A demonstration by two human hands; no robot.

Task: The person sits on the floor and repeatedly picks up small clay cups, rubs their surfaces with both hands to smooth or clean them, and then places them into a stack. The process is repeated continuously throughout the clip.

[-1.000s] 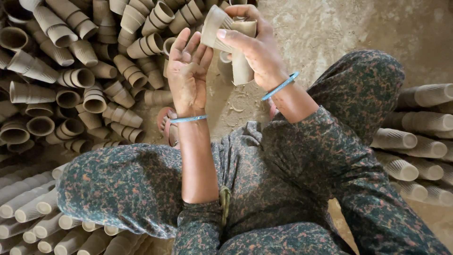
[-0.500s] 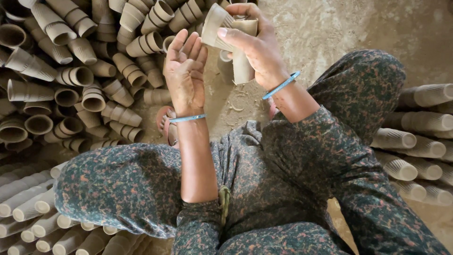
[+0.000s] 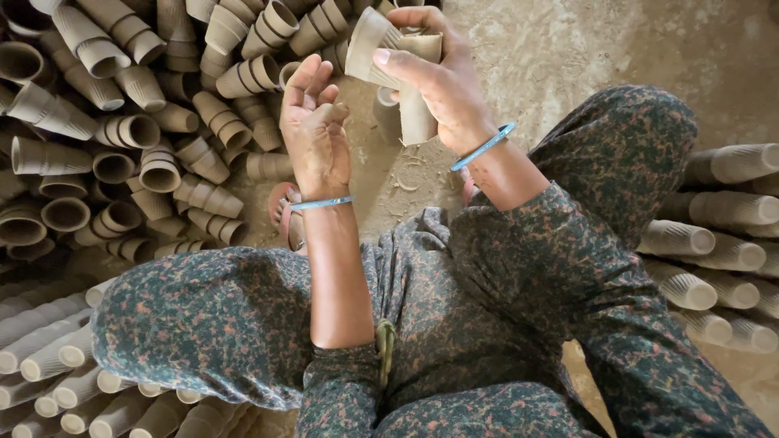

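**A:** What is in view?

**B:** A look straight down at a seated person's lap, legs in dark green cloth mottled with rust-red (image 3: 454,324), on a dusty earthen floor (image 3: 568,57). Both forearms reach forward, each with a thin pale-blue bangle at the wrist.

**A:** What is the right hand doing?

**B:** The right hand (image 3: 442,85) is closed around a small stack of unfired grey-brown clay cups (image 3: 398,61), tapered and ribbed. The thumb lies across the side of the top cup, whose open mouth tilts away to the left. One cup of the stack points downward below the fingers.

**A:** And the left hand?

**B:** The left hand (image 3: 315,130) is just to the left of those held cups, palm up, fingers loosely curled and open. It grips nothing and does not touch the cups.

**A:** What surrounds them?

**B:** Left of the held cups and beyond the left hand lies a large loose heap of the same clay cups (image 3: 122,138), tumbled on their sides, many nested in short stacks. Well to the right of the held cups, past the right knee, long nested rows of clay cups (image 3: 714,243) lie on the floor. More such rows (image 3: 49,357) lie below the heap, beside the left knee. A reddish sandal (image 3: 284,215) peeks out just beneath the left wrist.
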